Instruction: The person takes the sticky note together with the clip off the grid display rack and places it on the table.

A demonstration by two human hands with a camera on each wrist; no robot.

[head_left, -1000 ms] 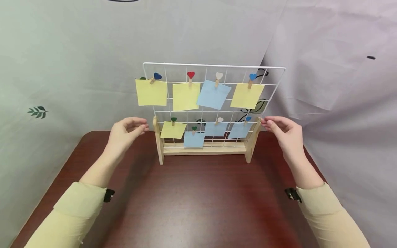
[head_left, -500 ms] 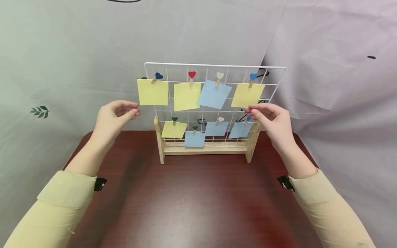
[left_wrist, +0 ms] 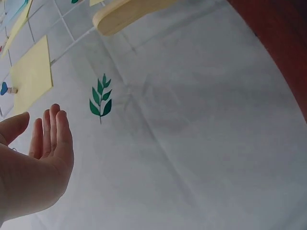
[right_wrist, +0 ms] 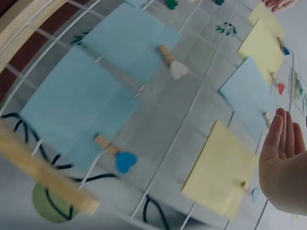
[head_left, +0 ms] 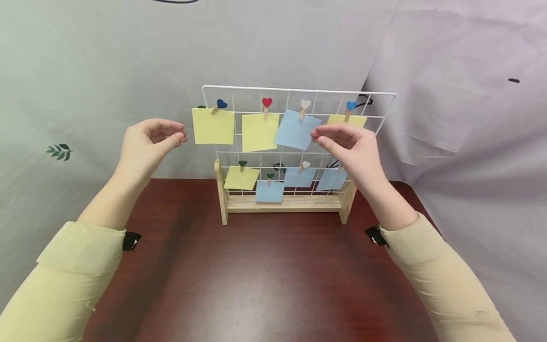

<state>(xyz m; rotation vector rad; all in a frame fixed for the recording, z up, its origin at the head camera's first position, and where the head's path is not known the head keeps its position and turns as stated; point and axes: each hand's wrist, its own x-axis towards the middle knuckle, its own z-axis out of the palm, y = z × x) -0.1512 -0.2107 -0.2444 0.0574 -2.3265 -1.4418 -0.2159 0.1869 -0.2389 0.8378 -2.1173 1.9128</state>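
Even, fairly bright light fills the head view; pale glare lies on the bench (head_left: 256, 266) near its middle, soft shadow at left. Wrist views look dimmer, bluer.

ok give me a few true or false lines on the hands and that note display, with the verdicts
1. The red heart clip holds a yellow note. True.
2. The wire grid is black. False: it is white.
3. In the head view, the right hand hides part of the rightmost upper note. True.
4. The left hand grips a note. False: nothing shows in its fingers.
5. The upper blue note hangs from a white heart clip. True.
6. The wooden stand lies on its side. False: it stands upright on the table.
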